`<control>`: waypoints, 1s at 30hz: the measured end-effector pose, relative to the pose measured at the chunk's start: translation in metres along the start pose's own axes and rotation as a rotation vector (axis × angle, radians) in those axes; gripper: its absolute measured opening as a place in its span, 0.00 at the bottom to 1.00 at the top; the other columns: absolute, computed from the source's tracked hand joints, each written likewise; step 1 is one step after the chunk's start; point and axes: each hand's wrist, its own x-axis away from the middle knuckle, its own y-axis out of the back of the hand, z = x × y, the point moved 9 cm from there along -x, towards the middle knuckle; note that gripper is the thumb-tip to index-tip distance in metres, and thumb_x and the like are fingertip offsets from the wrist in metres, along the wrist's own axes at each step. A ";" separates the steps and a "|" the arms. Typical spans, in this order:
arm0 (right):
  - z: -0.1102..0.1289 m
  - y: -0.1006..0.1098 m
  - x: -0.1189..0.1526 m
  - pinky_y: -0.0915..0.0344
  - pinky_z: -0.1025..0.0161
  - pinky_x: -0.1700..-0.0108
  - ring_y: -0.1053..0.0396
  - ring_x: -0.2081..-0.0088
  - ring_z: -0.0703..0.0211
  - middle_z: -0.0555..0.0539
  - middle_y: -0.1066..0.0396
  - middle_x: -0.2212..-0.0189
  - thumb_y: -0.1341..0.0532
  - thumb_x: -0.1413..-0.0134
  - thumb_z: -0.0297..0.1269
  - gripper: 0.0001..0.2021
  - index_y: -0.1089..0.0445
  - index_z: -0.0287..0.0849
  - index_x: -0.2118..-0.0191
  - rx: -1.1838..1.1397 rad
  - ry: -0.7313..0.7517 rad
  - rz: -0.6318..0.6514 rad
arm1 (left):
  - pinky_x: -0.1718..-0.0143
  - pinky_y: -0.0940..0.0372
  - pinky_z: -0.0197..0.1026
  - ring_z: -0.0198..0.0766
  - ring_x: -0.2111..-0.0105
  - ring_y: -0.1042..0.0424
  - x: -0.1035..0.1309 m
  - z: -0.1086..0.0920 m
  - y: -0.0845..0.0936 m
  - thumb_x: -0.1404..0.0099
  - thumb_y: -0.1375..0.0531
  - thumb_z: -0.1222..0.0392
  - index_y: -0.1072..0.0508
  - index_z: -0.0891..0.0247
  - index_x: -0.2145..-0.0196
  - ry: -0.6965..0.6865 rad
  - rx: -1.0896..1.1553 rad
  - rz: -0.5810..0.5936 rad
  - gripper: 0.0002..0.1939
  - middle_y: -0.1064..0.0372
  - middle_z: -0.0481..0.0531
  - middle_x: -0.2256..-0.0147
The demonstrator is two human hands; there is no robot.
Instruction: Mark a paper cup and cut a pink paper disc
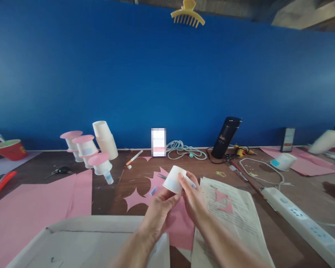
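Observation:
A white paper cup [173, 179] is held tilted between my two hands above the table. My left hand [162, 206] is closed around its lower side, with the thumb along the bottom edge. From the right, my right hand [192, 193] grips the same cup, fingers pressed on its wall. A small whitish piece with a purplish end [190, 181] shows at the right fingers; its kind is unclear. Just behind the cup, scissors [162, 176] are partly hidden. Pink paper scraps [136, 199] and a small bluish piece [153, 191] lie to the left of the hands.
White cups with pink paper discs [85, 145] stand left, beside stacked paper cups [104, 139]. Pink sheets [44, 197] cover the left side. A phone [159, 143] and a black flask [226, 137] stand by the wall. Printed papers [240, 223] and a power strip [298, 216] lie right.

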 end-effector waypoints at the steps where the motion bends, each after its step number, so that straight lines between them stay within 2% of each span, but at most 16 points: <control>1: 0.002 0.000 0.002 0.31 0.63 0.67 0.27 0.66 0.55 0.47 0.25 0.65 0.33 0.54 0.49 0.23 0.34 0.44 0.54 0.038 0.006 -0.005 | 0.50 0.36 0.46 0.48 0.51 0.29 0.000 0.001 0.000 0.44 0.34 0.62 0.25 0.62 0.52 0.004 -0.022 -0.007 0.20 0.25 0.58 0.56; 5: 0.005 0.001 0.007 0.32 0.64 0.67 0.27 0.65 0.55 0.48 0.25 0.64 0.34 0.53 0.52 0.23 0.33 0.45 0.55 0.120 0.009 -0.018 | 0.51 0.35 0.47 0.49 0.53 0.28 0.000 0.006 0.005 0.44 0.34 0.62 0.25 0.64 0.51 0.038 0.009 -0.035 0.21 0.25 0.58 0.58; 8: 0.003 0.004 0.006 0.33 0.65 0.66 0.27 0.64 0.57 0.49 0.25 0.64 0.38 0.50 0.55 0.22 0.32 0.46 0.54 0.123 -0.011 -0.021 | 0.52 0.34 0.41 0.43 0.57 0.26 -0.002 0.008 0.012 0.44 0.34 0.66 0.23 0.67 0.56 0.058 0.123 -0.068 0.16 0.25 0.58 0.60; 12: 0.001 0.008 0.002 0.33 0.64 0.62 0.28 0.61 0.57 0.49 0.26 0.62 0.40 0.48 0.56 0.23 0.33 0.48 0.52 0.123 0.000 -0.026 | 0.55 0.31 0.35 0.34 0.65 0.26 -0.005 0.008 0.030 0.45 0.34 0.70 0.23 0.70 0.67 0.041 0.287 -0.196 0.05 0.25 0.55 0.66; 14: 0.001 0.009 0.001 0.32 0.63 0.60 0.29 0.60 0.56 0.49 0.26 0.60 0.41 0.47 0.56 0.22 0.34 0.49 0.51 0.114 0.003 -0.016 | 0.56 0.30 0.34 0.32 0.68 0.26 -0.005 0.010 0.037 0.45 0.35 0.72 0.24 0.70 0.69 0.058 0.353 -0.256 0.04 0.25 0.54 0.68; 17: 0.001 0.008 0.000 0.32 0.63 0.59 0.29 0.60 0.57 0.48 0.27 0.58 0.40 0.47 0.55 0.23 0.35 0.49 0.49 0.116 0.014 -0.003 | 0.59 0.29 0.34 0.32 0.68 0.26 -0.003 0.013 0.040 0.45 0.35 0.74 0.24 0.71 0.69 0.081 0.403 -0.296 0.04 0.25 0.56 0.67; 22: 0.002 0.006 -0.003 0.32 0.63 0.63 0.29 0.63 0.57 0.46 0.28 0.57 0.39 0.47 0.54 0.23 0.35 0.47 0.49 0.102 0.023 0.033 | 0.57 0.29 0.35 0.32 0.68 0.26 0.000 0.017 0.039 0.44 0.35 0.73 0.24 0.70 0.68 0.105 0.390 -0.299 0.05 0.25 0.55 0.67; 25: 0.003 0.004 -0.004 0.32 0.63 0.64 0.29 0.63 0.56 0.46 0.28 0.56 0.40 0.46 0.53 0.22 0.35 0.46 0.50 0.120 0.032 0.050 | 0.53 0.31 0.37 0.34 0.63 0.26 0.001 0.017 0.036 0.43 0.35 0.70 0.23 0.68 0.67 0.101 0.354 -0.279 0.04 0.25 0.55 0.64; 30: 0.012 0.005 -0.001 0.32 0.62 0.63 0.29 0.62 0.55 0.46 0.28 0.58 0.40 0.46 0.53 0.21 0.35 0.46 0.51 0.197 0.077 0.003 | 0.51 0.33 0.42 0.42 0.56 0.27 0.003 0.011 0.015 0.38 0.38 0.63 0.23 0.67 0.59 0.085 0.239 -0.118 0.10 0.24 0.58 0.61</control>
